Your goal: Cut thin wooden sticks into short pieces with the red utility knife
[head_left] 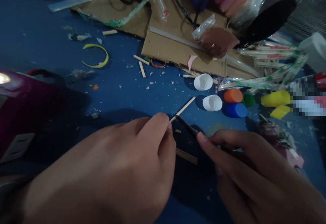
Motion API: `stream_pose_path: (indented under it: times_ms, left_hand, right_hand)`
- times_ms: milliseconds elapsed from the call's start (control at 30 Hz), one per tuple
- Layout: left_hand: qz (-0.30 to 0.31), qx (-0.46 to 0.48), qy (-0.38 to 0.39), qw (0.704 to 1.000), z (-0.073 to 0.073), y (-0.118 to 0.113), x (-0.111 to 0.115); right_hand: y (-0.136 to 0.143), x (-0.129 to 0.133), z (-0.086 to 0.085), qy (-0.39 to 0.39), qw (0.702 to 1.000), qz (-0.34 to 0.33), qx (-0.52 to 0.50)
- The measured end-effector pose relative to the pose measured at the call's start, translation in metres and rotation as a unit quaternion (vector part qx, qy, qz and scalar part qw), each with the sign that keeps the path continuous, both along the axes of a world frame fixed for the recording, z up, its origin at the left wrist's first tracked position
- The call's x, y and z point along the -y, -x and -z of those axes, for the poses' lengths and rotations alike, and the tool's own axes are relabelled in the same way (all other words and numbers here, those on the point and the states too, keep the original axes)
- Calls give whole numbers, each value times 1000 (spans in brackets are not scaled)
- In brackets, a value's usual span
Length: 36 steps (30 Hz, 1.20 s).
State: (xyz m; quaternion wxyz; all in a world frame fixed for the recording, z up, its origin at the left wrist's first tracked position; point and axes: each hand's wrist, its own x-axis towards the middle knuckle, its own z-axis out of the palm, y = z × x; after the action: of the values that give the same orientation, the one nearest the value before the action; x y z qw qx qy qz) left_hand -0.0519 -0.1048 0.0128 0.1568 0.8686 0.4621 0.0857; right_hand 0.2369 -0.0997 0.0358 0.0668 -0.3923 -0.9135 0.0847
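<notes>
My left hand point(132, 159) is closed, pinching the lower end of a thin wooden stick point(187, 105) that points up and to the right. Held in the fingers of my right hand point(236, 159) is a narrow dark blade point(187, 125). Its tip meets the stick just beyond my left fingertips. My right palm hides the blade's rear end. A short bit of stick point(177, 131) lies below the blade, and a flat wooden strip point(186, 156) lies between my hands.
Cardboard point(178, 47) spans the back, carrying a bag of brown material point(219, 40). White caps point(212, 103), coloured caps point(233, 95) and wrapped sticks point(275, 57) sit at right. A yellow curved strip point(104, 56) and cut sticks point(142, 69) lie beyond my left hand; a purple object point(30, 105) stands left.
</notes>
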Motion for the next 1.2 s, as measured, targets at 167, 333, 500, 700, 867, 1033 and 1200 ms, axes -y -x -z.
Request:
stream_pose_path:
  times_ms: [167, 333, 500, 700, 867, 1033, 1200]
  left_hand:
    - [43, -27, -99, 994, 2, 5, 3]
    - [41, -29, -129, 990, 4, 4, 0]
    - [34, -35, -138, 989, 1, -2, -3]
    - [40, -47, -138, 989, -3, -5, -4]
    - [34, -48, -146, 988, -3, -5, -5]
    - [32, -66, -154, 985, -5, -5, -5]
    - [40, -76, -157, 984, -6, -5, -5]
  right_hand:
    - [18, -8, 3, 12, 998, -8, -66]
    - [19, -6, -3, 9, 999, -17, -41]
    - [14, -5, -7, -2, 1000, -16, -3]
    - [18, -9, -3, 9, 999, -17, -35]
    - [10, -5, -7, -3, 1000, -3, -1]
    - [16, -8, -10, -17, 999, -27, -21]
    - [17, -7, -12, -25, 999, -41, 16]
